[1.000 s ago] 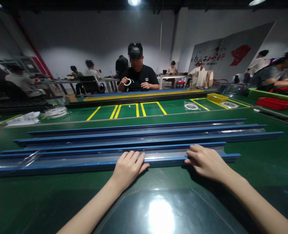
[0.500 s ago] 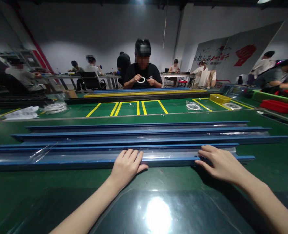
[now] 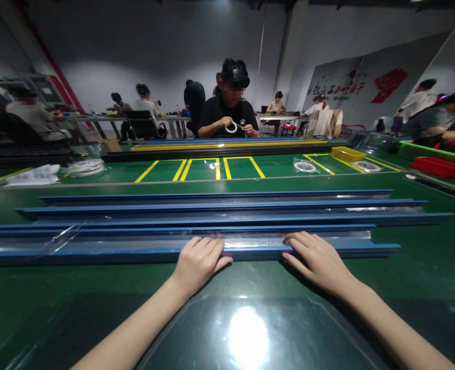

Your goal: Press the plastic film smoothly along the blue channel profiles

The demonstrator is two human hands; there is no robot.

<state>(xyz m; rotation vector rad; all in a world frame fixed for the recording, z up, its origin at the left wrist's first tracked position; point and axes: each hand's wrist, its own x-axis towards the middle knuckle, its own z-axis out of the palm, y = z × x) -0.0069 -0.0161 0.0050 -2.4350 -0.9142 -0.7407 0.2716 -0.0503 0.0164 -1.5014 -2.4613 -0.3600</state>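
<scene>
Several long blue profile strips (image 3: pixel 250 254) with clear, shiny middles lie side by side across the green table. My left hand (image 3: pixel 200 261) is closed over the near blue edge of the closest strip, its fingers bent over the top and its thumb pointing right along the front. Farther right on that same edge, my right hand (image 3: pixel 315 257) also has its fingers curled over the rim, with the thumb at the front side. The fingertips of both hands are partly hidden inside the strip. Behind the closest strip lie more blue strips (image 3: pixel 227 208), slightly staggered.
Transparent sheeting (image 3: pixel 173 334) covers the table's near side. Beyond the strips are yellow tape markings (image 3: pixel 227 169), bagged white coils (image 3: pixel 304 166), a yellow tray (image 3: pixel 347 154) and a red tray (image 3: pixel 441 167). Across the table a person (image 3: pixel 227 115) holds a white ring.
My right hand has moved left along the strip's near edge, closer to my left hand. My left hand stays in place on the edge. The strips look unmoved.
</scene>
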